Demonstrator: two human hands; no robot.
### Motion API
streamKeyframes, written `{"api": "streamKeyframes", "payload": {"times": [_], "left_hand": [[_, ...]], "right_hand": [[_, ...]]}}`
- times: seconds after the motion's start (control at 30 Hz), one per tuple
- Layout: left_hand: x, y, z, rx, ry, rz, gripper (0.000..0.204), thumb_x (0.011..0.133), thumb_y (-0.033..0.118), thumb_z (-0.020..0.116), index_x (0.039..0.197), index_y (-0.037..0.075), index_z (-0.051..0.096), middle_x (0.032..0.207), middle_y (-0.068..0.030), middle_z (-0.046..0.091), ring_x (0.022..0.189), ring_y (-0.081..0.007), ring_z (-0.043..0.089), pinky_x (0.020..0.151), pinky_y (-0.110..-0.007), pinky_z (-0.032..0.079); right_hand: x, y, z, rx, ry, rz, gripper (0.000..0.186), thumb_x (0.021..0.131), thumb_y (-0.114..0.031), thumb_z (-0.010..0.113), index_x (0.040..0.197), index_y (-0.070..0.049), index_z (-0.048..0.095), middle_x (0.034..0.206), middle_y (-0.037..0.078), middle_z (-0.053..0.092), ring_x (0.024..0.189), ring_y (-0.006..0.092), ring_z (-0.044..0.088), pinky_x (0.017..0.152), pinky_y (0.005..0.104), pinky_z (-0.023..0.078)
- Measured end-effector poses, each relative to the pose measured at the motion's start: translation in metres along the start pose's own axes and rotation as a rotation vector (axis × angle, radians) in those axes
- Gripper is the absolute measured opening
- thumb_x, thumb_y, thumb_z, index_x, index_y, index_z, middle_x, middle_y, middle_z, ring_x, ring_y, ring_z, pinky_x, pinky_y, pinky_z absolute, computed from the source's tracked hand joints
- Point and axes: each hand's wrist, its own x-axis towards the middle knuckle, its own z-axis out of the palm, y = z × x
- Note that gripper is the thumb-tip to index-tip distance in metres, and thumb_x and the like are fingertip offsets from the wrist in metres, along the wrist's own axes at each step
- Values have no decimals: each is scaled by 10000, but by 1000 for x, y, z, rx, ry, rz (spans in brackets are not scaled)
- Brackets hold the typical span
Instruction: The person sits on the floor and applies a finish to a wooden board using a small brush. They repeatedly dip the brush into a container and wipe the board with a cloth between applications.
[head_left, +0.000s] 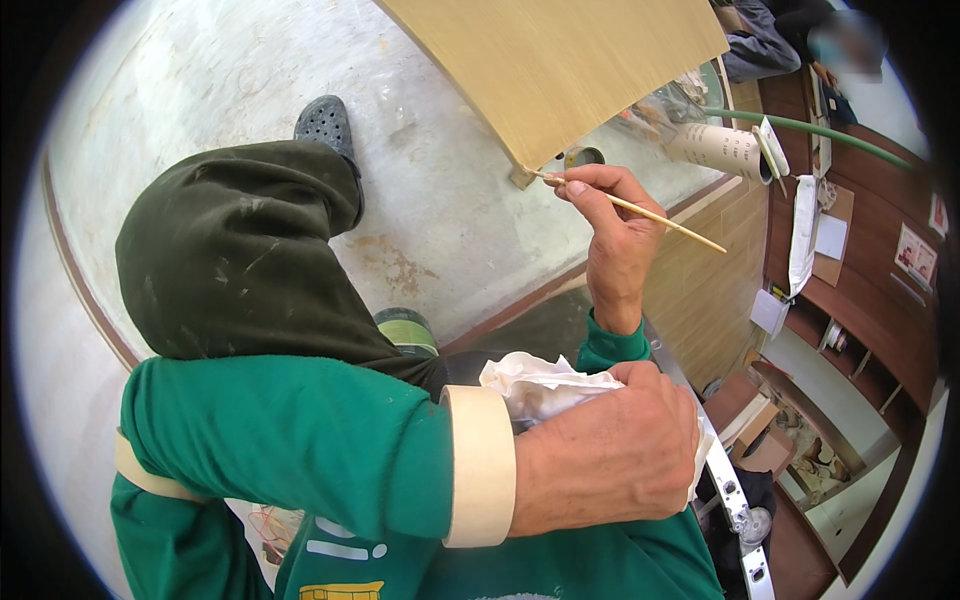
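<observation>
My right hand is closed round a thin paintbrush with a pale wooden handle. Its tip meets the near corner of a wood-grained panel, at a small block-like end. My left hand reaches across my body, fingers wrapped round a crumpled white cloth or paper; I cannot tell which. A roll of masking tape circles my left wrist, and another tan band sits higher on that sleeve.
On the floor beyond my right hand stands a small open can. A cardboard tube and a green hose lie farther right. Another person is at the far right. Brown shelving lines the right side.
</observation>
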Motion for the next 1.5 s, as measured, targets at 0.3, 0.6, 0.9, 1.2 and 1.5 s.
{"api": "streamKeyframes", "payload": {"times": [0.3,0.6,0.9,1.2,1.5], "left_hand": [[-7,8,-7,-94,-4,29,210,768,214,640,743,6,661,634,-65,514,555,-195,503,498,-336,336],[-20,12,-18,-180,3,82,200,787,223,646,750,28,668,674,-68,581,641,-217,577,559,-364,434],[-30,20,-30,-199,-20,44,221,718,287,781,835,105,737,763,-18,668,752,-244,678,624,-426,474],[-33,16,-31,-183,18,124,287,811,301,669,765,18,677,679,-68,577,645,-221,558,527,-371,418],[-33,15,-31,-185,3,141,253,783,267,684,765,15,680,672,-68,577,642,-217,563,528,-369,423]], "right_hand": [[-26,-10,-13,-94,55,16,122,898,13,640,986,48,716,899,112,737,908,193,705,841,297,549],[-60,-9,27,-307,42,-218,243,914,18,575,1109,65,712,1021,160,710,980,231,689,856,332,555],[-57,-9,42,-515,3,-341,269,903,19,575,1127,22,724,1016,127,718,952,213,659,840,319,517],[-51,-8,44,-542,15,-372,271,913,22,577,1142,14,720,1010,121,712,942,207,654,830,320,515],[-48,-9,42,-587,-18,-360,271,942,19,562,1172,58,700,1051,142,704,976,200,672,872,322,544]]}}
